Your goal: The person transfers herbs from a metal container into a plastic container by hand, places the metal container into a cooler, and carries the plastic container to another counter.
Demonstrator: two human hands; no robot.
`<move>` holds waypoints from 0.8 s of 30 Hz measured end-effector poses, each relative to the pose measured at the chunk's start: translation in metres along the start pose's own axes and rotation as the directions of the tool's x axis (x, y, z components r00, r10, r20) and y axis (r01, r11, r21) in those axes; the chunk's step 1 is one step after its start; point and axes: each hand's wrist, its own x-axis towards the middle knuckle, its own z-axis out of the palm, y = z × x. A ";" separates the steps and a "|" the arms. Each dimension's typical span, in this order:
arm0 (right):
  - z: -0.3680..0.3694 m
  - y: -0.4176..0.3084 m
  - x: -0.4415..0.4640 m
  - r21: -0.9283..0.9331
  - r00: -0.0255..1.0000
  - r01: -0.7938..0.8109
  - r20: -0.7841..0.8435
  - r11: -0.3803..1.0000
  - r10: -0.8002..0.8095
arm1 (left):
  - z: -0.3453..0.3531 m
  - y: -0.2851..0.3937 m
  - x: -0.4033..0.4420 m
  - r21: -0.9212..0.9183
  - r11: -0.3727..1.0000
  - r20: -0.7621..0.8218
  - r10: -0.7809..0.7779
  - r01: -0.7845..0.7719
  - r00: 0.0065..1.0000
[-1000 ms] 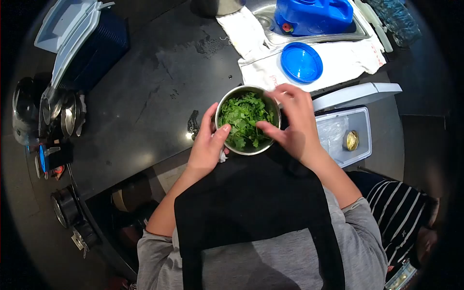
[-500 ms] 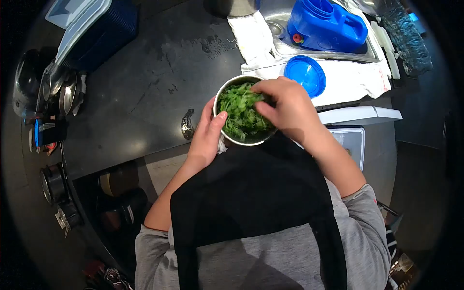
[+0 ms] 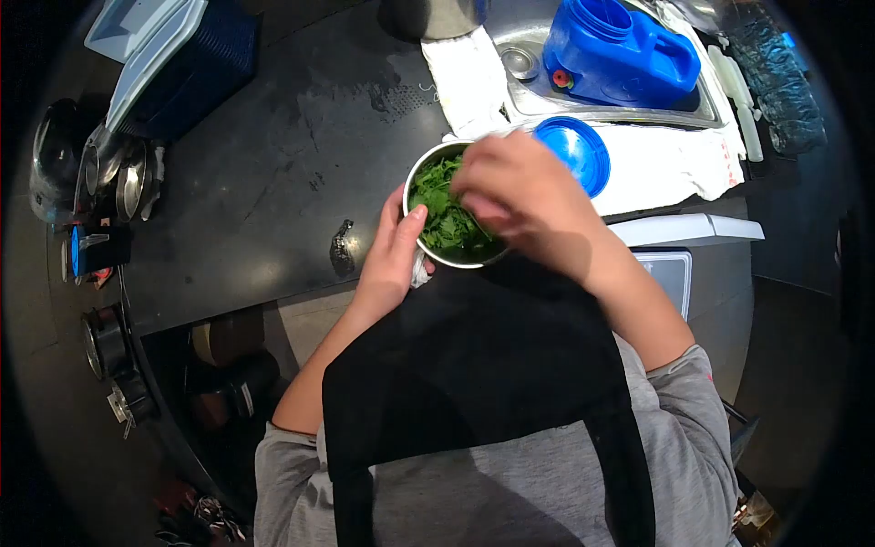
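Note:
My left hand is wrapped round the side of a round bowl with a pale rim, thumb over its edge. Leafy green herbs lie inside it, some in what looks like liquid. Over the bowl's right side is my right hand, its curled fingers pinched at the herbs and slightly blurred. That hand covers part of the rim and contents. A bit of white cloth shows under the bowl by my left fingers.
A blue jug stands in the sink at the upper right, with a blue lid on white cloth. A metal pot is at the back. A small shiny dark item lies left; a blue cooler stands farther back.
My right hand has shifted left and turned over the bowl, fingers curling closer together. The herbs look lower and less heaped. My left hand keeps its hold on the bowl.

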 end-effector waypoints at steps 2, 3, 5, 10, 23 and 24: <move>0.012 -0.003 -0.005 -0.235 0.982 0.086 0.183 0.968 -0.042 | 0.002 -0.001 0.004 0.024 1.000 0.025 0.016 -0.016 1.000; 0.023 -0.001 -0.006 -0.398 0.982 0.125 0.178 0.909 -0.057 | 0.006 0.001 0.006 0.030 0.999 -0.019 -0.019 0.019 1.000; 0.038 0.008 -0.007 -0.491 0.988 0.115 0.143 0.863 -0.051 | 0.012 0.005 0.008 0.038 0.998 -0.062 -0.051 0.053 0.997; 0.031 0.020 0.005 -0.508 0.975 0.126 0.224 0.852 -0.010 | 0.008 0.000 0.016 0.057 0.998 -0.047 -0.034 0.037 0.998; -0.012 0.029 0.026 0.057 0.982 -0.187 0.031 0.981 0.186 | 0.003 0.002 0.023 -0.085 0.992 0.024 0.093 -0.090 0.995; -0.015 0.026 0.027 0.056 0.982 -0.187 0.029 0.981 0.186 | 0.001 -0.003 0.024 -0.101 0.989 0.040 0.113 -0.108 0.993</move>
